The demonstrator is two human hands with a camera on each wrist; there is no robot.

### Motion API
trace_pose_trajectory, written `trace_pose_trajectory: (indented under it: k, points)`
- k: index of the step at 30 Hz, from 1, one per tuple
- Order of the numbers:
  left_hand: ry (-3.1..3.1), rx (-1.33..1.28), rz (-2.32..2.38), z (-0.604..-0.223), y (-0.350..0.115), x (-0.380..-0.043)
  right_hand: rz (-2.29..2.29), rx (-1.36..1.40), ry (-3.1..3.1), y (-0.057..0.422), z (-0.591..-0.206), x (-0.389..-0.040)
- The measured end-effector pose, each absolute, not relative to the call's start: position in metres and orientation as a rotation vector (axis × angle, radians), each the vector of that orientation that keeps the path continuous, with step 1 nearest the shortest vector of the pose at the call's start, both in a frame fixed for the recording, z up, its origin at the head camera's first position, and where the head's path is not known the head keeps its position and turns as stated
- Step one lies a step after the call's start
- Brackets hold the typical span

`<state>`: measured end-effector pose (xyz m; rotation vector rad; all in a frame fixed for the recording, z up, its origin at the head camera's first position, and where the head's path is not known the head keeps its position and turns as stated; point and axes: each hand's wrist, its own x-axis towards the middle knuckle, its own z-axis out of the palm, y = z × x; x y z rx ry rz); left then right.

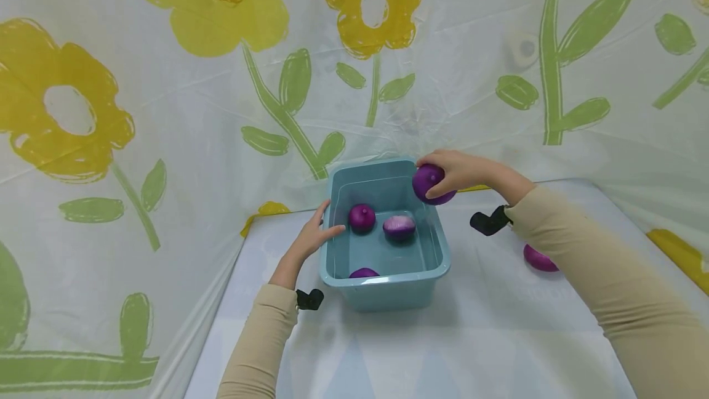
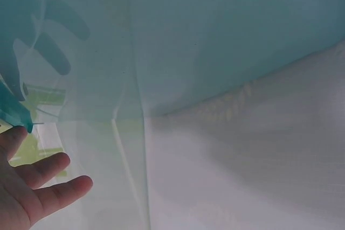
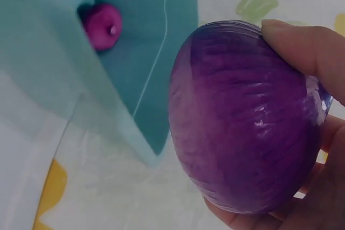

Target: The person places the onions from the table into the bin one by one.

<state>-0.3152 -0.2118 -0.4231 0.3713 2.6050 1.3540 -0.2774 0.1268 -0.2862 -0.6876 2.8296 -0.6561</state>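
Observation:
My right hand point(image 1: 462, 174) grips a purple onion point(image 1: 429, 183) above the right rim of a light blue plastic bin point(image 1: 382, 294). In the right wrist view the onion point(image 3: 242, 122) looks glossy and large, with the thumb on one side and fingers on the other. At the bin's left rim is my left hand point(image 1: 310, 239), its fingers spread and fairly straight, the thumb reaching over the edge. Inside the bin lie a round magenta onion point(image 1: 362, 218), a paler streaked onion point(image 1: 399, 227) and another purple one point(image 1: 364, 273), partly hidden by the front wall.
A magenta onion point(image 1: 540, 258) lies on the white table point(image 1: 487, 325) to the right, partly covered by my right sleeve. Behind the table hangs a white curtain point(image 1: 454, 48) printed with yellow flowers.

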Motion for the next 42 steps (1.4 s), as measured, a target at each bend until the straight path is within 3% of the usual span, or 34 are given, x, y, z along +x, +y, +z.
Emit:
trace_pose_trajectory:
  k: [14, 27, 36, 42]
  points:
    - [2.616, 0.364, 1.337, -0.422, -0.212, -0.312, -0.617, -0.841, 2.722, 0.063, -0.300, -0.279]
    - [2.616, 0.359, 1.333, -0.421, -0.208, -0.307, -0.574, -0.849, 2.635, 0.034, -0.315, -0.275]
    - [2.613, 0.347, 1.342, -0.421, -0.208, -0.306, -0.604, -0.909, 2.646, 0.040, -0.312, -0.272]
    - [2.620, 0.358, 1.338, -0.422, -0.208, -0.305, -0.659, -0.835, 2.712, 0.081, -0.295, -0.270]
